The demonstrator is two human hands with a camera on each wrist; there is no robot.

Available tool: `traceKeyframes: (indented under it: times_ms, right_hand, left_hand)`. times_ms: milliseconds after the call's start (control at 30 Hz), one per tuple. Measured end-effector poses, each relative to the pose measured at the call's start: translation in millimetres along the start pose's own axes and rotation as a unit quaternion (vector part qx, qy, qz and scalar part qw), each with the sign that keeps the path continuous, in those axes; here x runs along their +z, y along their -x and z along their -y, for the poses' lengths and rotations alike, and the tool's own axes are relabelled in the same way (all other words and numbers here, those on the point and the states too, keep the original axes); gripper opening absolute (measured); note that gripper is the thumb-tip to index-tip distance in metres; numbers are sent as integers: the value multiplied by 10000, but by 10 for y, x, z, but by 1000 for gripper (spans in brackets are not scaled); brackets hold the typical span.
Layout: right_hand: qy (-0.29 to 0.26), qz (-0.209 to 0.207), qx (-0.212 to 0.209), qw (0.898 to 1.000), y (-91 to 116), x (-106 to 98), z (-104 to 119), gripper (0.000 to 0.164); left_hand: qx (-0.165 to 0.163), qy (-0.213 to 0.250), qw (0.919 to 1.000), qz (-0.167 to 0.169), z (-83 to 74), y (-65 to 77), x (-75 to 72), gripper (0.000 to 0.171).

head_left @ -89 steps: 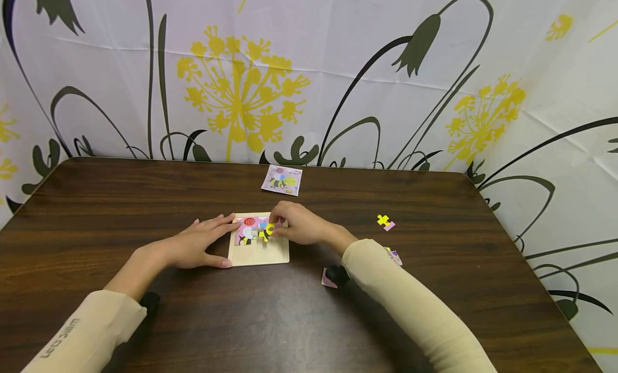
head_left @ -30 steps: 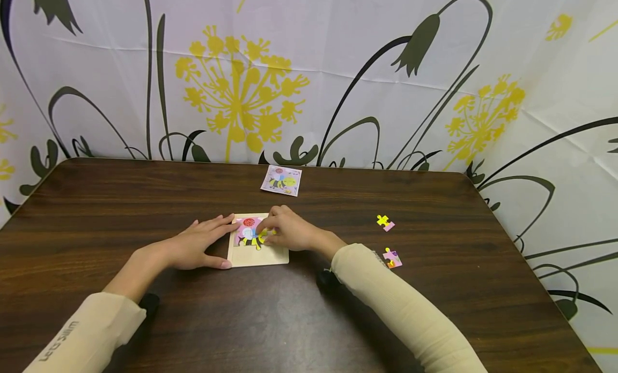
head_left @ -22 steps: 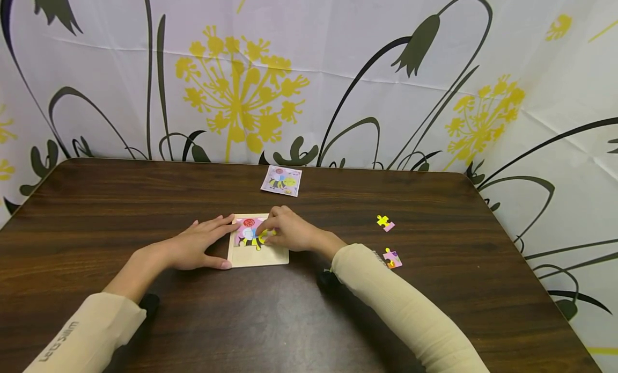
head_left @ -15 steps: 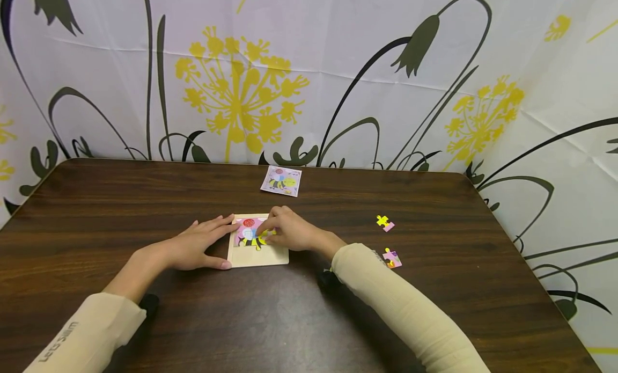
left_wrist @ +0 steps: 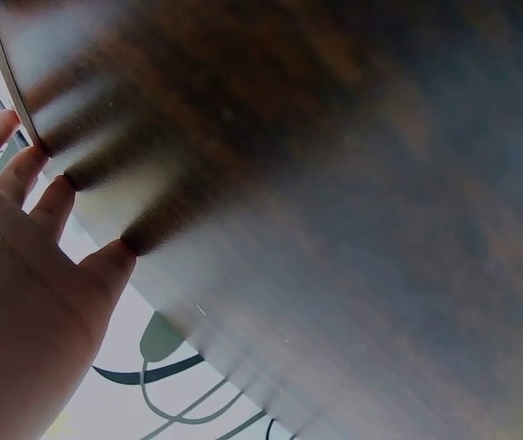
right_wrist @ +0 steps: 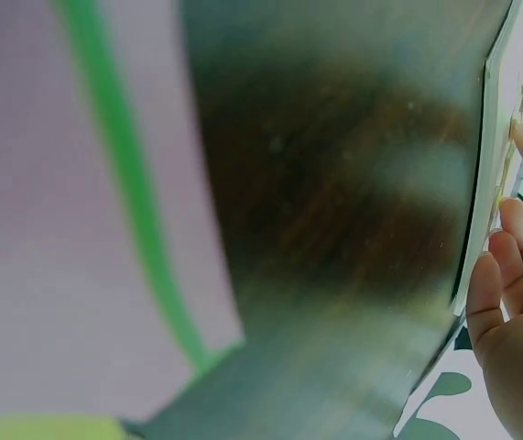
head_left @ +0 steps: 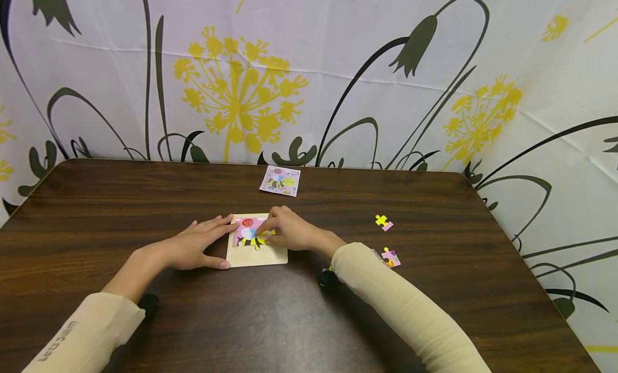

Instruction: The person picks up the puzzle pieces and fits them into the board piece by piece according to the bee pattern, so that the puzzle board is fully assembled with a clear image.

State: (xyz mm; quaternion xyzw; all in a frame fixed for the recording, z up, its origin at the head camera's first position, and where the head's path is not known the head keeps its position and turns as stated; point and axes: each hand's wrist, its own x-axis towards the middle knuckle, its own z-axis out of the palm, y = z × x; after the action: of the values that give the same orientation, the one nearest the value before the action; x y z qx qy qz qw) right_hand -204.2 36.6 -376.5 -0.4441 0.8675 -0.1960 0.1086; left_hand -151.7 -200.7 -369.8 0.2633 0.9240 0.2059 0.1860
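Note:
A light wooden puzzle tray (head_left: 256,258) lies on the table with several bee-picture pieces (head_left: 248,231) fitted in its upper part; bare wood shows along its near side. My left hand (head_left: 198,244) rests at the tray's left edge, fingers spread and thumb at the near left corner. Over the tray's right side, my right hand (head_left: 294,231) has thumb and forefinger pinching a yellow-and-black puzzle piece (head_left: 258,242), mostly covered by the fingers. In the right wrist view, the fingertips of my right hand (right_wrist: 522,293) sit right at the tray's face.
Two loose pieces, one yellow (head_left: 383,222) and one pink (head_left: 391,257), lie to the right. Another piece is mostly hidden under the right wrist. A bee picture card (head_left: 280,181) lies at the back of the brown table (head_left: 193,319), before a flowered cloth (head_left: 347,19).
Since three seconds ago, my right hand has moved slightly left and nearer with the yellow-and-black piece, now lower against the fitted pieces. Over the last second both hands stay almost still.

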Motion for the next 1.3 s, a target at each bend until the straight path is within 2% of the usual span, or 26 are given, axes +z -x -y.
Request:
traceKeyframes:
  times_ms: [533,733,1033,1300]
  right_hand:
    - [-161,197,-67,9997,27,-73,-25,26]
    - [-525,318,95,9981,80,-169,-54,27]
    - [-782,398,182,9960,211,-298,-191,22]
    - [-855,474,358,9946,418,-426,-382,18]
  left_hand:
    - [-12,19,10000,-3,-5,2,-3,87]
    - [-58,15,10000,19,-15,-3,-5,87]
    - [-101,3,9999,33,-15,-8,-1,87]
    - [-73,18,10000,23,-12,0,-1,87]
